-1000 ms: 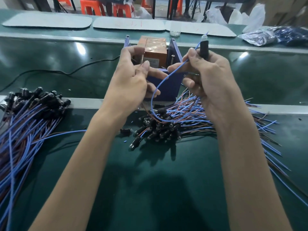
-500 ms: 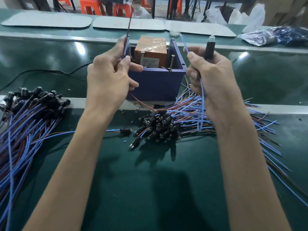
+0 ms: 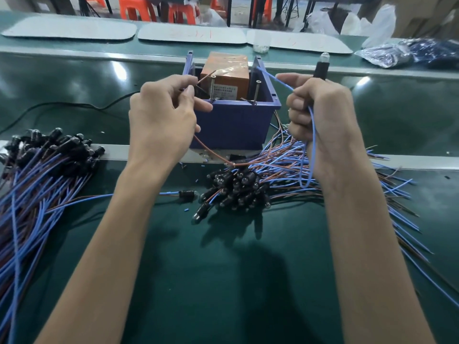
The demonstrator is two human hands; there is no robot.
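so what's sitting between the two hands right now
In the head view the blue box stands between the left hand, pinching a brown wire, and the right hand, gripping a blue wire; an orange block and two upright screws sit inside it.

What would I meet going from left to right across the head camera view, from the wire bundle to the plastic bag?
bundle of wired lamp holders → left hand pinching the brown wire → blue box → right hand gripping the blue wire → clear bag of dark parts

The box (image 3: pixel 231 125) stands behind the middle heap of wired lamps (image 3: pixel 238 189); another heap (image 3: pixel 49 155) lies far left.
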